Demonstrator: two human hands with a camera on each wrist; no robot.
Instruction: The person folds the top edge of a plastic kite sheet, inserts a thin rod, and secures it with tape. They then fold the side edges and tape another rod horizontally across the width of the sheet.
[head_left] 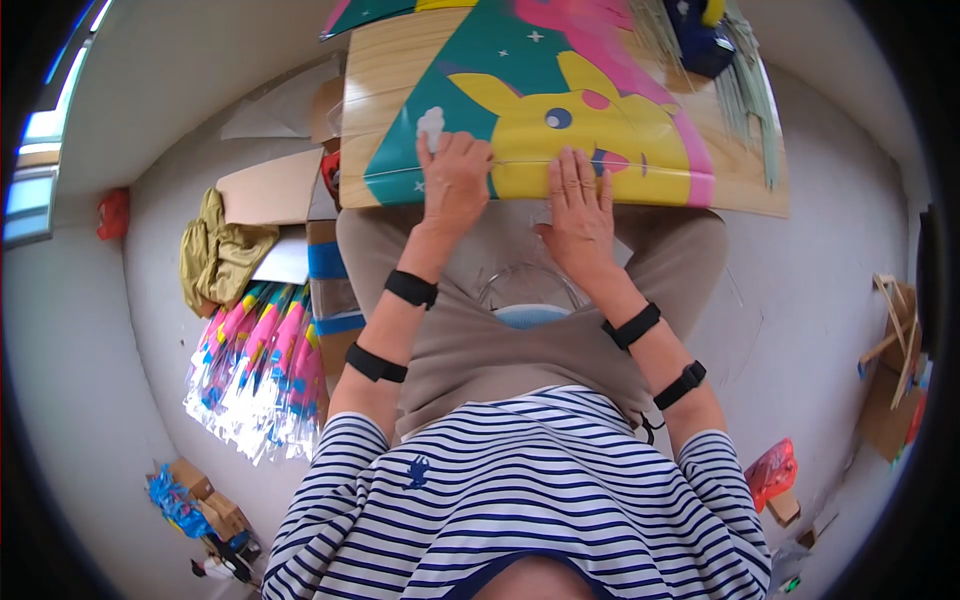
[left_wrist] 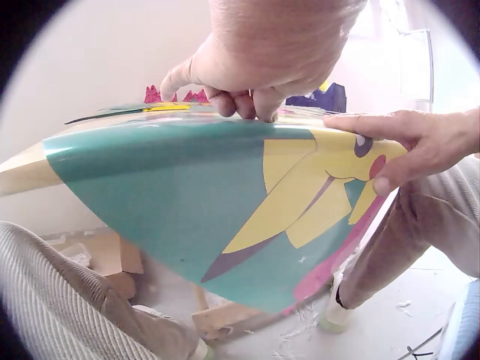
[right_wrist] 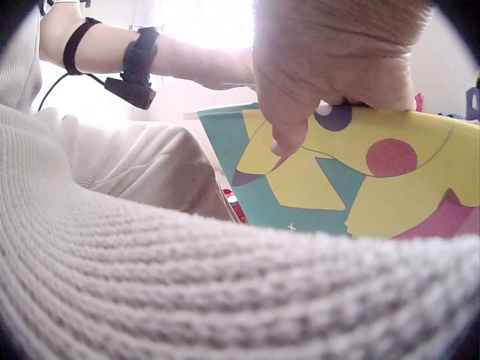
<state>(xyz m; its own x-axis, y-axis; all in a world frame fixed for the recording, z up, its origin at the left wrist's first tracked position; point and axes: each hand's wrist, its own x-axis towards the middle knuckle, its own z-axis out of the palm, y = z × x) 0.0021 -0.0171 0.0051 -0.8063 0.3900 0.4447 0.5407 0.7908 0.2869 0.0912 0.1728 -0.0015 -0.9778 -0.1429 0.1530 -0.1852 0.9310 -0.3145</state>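
Pikachu-print sheet [head_left: 610, 125]: spread over the wooden board [head_left: 380, 85], drooping past its near edge. Steadied, presumably, by the right hand [head_left: 580, 215], with straight fingers gripping nothing; touched by the left hand [head_left: 456, 185], impossible to tell whether pinching.

We could bring a hand down in the gap between the left hand [head_left: 458, 180] and the right hand [head_left: 580, 215], where part of the printed sheet [head_left: 530, 125] lies exposed, or over the bare wood of the tabletop [head_left: 385, 85] left of the sheet; right of its pink edge we have a narrower wooden margin, where pale green strips [head_left: 738, 115] get in the way farther back and a dark blue object [head_left: 705, 42] stands beside them, while from our side the sheet's overhanging part and the trousered legs [head_left: 690, 260] hem in the front edge, and a blue-banded box [head_left: 332, 262] crowds the left knee
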